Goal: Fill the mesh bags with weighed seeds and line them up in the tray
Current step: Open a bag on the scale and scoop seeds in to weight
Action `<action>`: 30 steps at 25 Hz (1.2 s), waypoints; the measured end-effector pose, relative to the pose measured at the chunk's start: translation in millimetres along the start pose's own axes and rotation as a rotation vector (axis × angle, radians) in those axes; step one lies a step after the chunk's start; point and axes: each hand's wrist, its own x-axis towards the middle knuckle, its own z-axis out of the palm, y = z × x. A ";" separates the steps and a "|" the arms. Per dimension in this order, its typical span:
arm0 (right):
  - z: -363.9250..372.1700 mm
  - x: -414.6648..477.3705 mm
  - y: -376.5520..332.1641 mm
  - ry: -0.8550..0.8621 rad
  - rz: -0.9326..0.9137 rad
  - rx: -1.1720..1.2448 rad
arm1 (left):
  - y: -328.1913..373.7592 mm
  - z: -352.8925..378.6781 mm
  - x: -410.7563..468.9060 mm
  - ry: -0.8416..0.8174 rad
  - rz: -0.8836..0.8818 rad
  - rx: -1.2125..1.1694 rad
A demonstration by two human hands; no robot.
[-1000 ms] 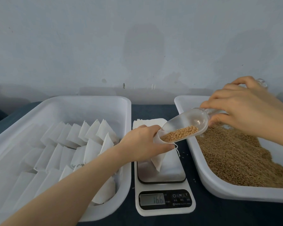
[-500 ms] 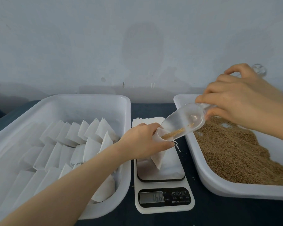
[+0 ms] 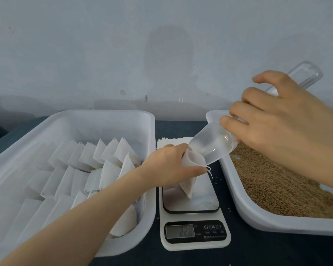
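Surface: dark cloth table (image 3: 181,127) under a pale wall.
Left hand (image 3: 167,166): pinches open the bag (image 3: 188,187), which hangs onto the scale (image 3: 195,248) below it.
Right hand (image 3: 281,127): curled round the scoop (image 3: 213,146), tipped steeply with its lip in the bag's mouth; the scoop looks emptied.
Advice: tap out any stragglers with the lip inside, then ease the left hand's weight off before reading the blurred display (image 3: 180,231).
Tray (image 3: 150,131): left of the left hand, bags in rows.
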 end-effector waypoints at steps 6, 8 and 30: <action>9.5 -8.6 2.1 -0.055 0.086 0.076 | 0.2 -0.4 -0.4 0.000 -0.003 0.007; 13.4 -13.0 3.2 -0.058 0.135 0.117 | 0.8 -0.2 -0.6 -0.001 -0.009 0.007; 127.2 -88.4 -57.6 -1.038 1.007 0.836 | -0.2 -0.1 -0.9 0.003 0.008 -0.021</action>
